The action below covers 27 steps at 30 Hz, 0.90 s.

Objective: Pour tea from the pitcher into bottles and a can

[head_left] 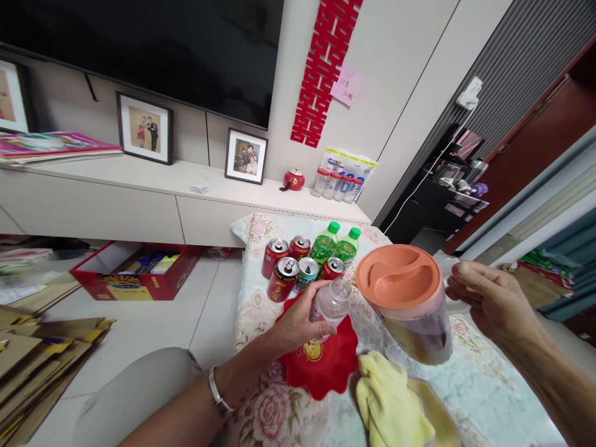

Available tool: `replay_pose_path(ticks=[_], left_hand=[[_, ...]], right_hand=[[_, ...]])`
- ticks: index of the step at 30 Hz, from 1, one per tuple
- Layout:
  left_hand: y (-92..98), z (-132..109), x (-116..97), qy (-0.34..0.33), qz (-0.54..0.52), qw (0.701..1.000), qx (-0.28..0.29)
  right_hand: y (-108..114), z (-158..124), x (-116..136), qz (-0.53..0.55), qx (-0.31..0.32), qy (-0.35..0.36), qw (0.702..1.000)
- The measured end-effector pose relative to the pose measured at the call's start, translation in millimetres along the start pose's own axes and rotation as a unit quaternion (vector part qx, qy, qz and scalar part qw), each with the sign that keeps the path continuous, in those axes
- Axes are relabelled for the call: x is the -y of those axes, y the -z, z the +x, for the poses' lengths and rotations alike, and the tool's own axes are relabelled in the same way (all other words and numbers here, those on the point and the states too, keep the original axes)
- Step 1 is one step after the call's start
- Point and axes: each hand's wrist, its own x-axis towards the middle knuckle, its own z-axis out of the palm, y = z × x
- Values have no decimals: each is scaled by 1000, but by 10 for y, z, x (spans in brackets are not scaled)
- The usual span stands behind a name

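My left hand (305, 320) is wrapped round a clear plastic bottle (334, 304) with its mouth uncovered, tilted slightly above a red scalloped tray (321, 375). In my right hand (488, 292) is the handle of a clear pitcher (421, 335) with an orange lid (398, 276). Dark liquid shows inside the pitcher, which leans toward the bottle's mouth, a small gap apart. Behind my left hand stand several drink cans (284, 279) and two green-capped bottles (326, 243). A yellow cloth (391, 403) lies in front of the pitcher.
A flowered tablecloth (270, 410) covers the table. Beyond it, a white cabinet (209, 177) bears framed photos (246, 156), a red pot (294, 179) and small red-lidded jars (321, 183). On the floor at left are a red box (174, 282) and flattened cardboard (41, 360).
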Motion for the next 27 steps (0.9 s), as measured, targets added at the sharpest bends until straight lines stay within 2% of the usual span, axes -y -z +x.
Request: replay_pose_path(ticks=[27], left_hand=[[3, -9, -13, -8, 3, 1000, 1]], right_hand=[[4, -17, 27, 24, -13, -37, 999]])
